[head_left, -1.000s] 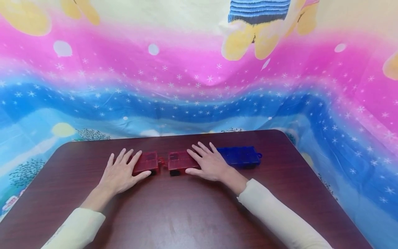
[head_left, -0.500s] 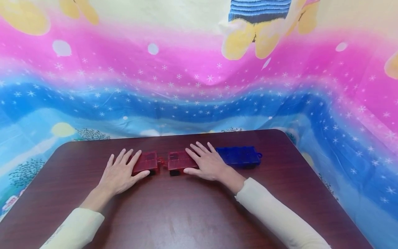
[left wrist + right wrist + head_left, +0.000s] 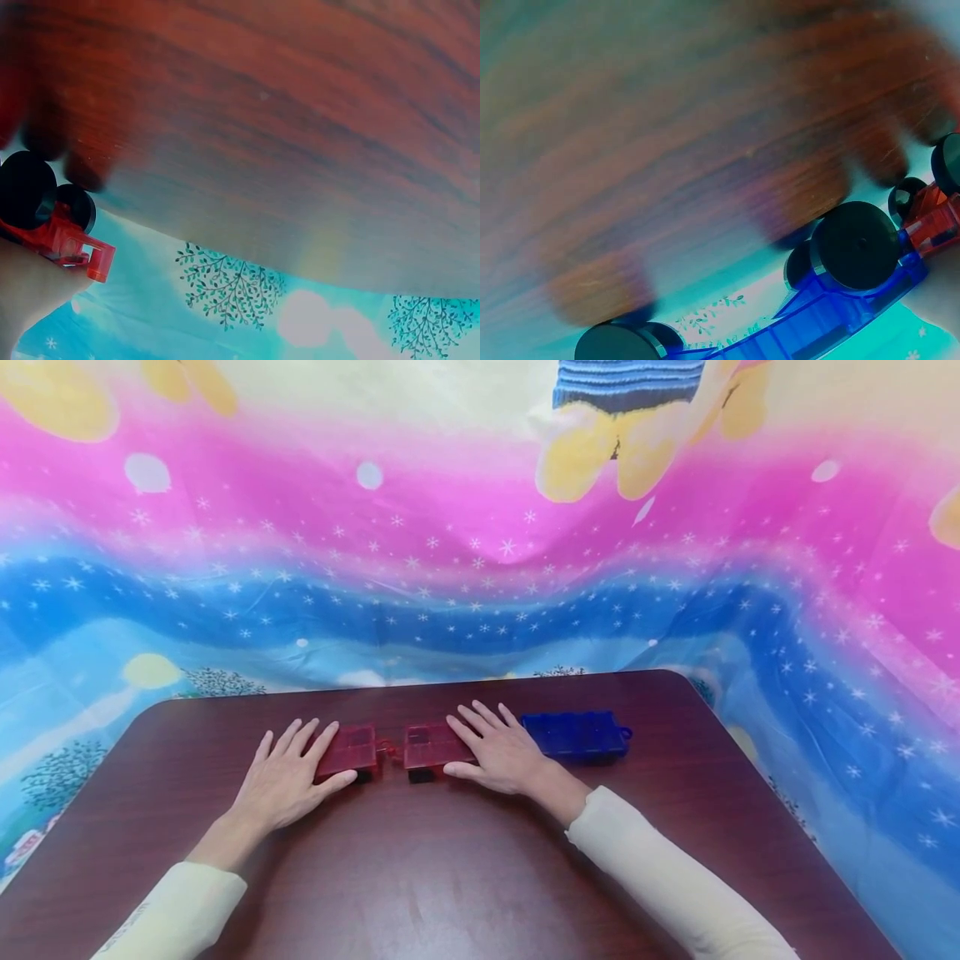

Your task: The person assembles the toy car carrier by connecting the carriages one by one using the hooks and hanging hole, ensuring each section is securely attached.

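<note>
Two see-through red toy train cars with black wheels stand in a row on the dark wooden table. My left hand [image 3: 281, 777] lies over the left red car [image 3: 354, 750], fingers spread and nearly straight, thumb along its near side. My right hand [image 3: 498, 753] rests over the right part of the other red car [image 3: 431, 747], fingers also extended. A small red coupling [image 3: 387, 748] sits in the narrow gap between them. Just right of the right hand is a blue see-through toy car [image 3: 576, 735]; its black wheel [image 3: 855, 244] shows large in the right wrist view.
The brown table [image 3: 420, 868] has a rounded back edge close behind the cars. Behind it hangs a printed curtain [image 3: 465, 560] in pink and blue with snowflakes. In the left wrist view a red loop [image 3: 99, 261] juts from the left car's end.
My left hand and the left red car have shifted slightly left, so the gap between the red cars is a little wider. The right hand has slid slightly left.
</note>
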Demonstrator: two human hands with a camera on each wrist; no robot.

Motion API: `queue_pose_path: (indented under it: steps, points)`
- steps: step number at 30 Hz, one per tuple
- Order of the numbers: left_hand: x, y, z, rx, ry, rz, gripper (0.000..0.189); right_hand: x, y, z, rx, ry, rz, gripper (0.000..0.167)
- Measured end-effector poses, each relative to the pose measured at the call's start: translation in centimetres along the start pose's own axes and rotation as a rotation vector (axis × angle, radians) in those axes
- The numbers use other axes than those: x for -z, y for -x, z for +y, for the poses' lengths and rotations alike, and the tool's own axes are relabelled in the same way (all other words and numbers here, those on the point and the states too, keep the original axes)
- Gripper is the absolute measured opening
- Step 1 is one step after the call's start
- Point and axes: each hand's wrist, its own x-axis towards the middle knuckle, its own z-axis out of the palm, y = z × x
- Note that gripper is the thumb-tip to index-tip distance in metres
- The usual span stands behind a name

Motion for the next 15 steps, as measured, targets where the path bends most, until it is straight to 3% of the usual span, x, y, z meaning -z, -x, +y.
queue_pose_path:
  steps: [15]
  points:
    - [0.00,0.32,-0.29,-0.005,0.027,0.026,0.091,-0.11,-0.09,0.04,0.003,-0.001,0.008,0.084]
